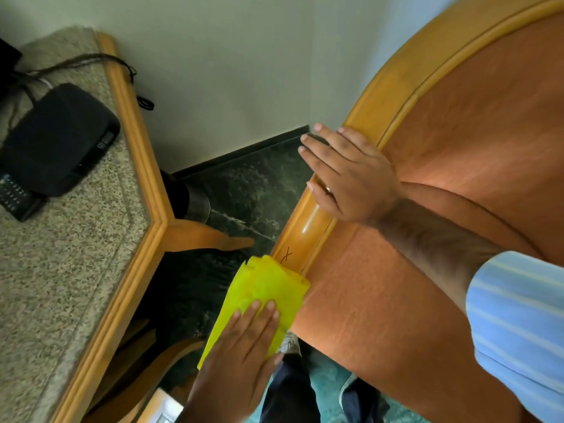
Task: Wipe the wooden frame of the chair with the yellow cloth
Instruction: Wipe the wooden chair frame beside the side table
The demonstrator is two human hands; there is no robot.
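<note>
The chair's glossy wooden frame point(308, 230) curves from the lower centre up to the top right around orange upholstery point(476, 138). A dark X mark point(286, 255) is drawn on the wood. A folded yellow cloth point(268, 288) lies over the frame just below that mark. My left hand point(244, 346) presses flat on the cloth, fingers spread on top of it. My right hand point(345, 172) rests flat on the frame higher up, fingers apart, nothing in it. Its forearm, in a striped blue sleeve, crosses the upholstery.
A wood-edged table with a speckled stone top point(61, 254) stands close on the left. On it lie a black device point(58, 138), a remote point(15, 196) and cables. Dark green marble floor point(244, 190) and a pale wall fill the gap between table and chair.
</note>
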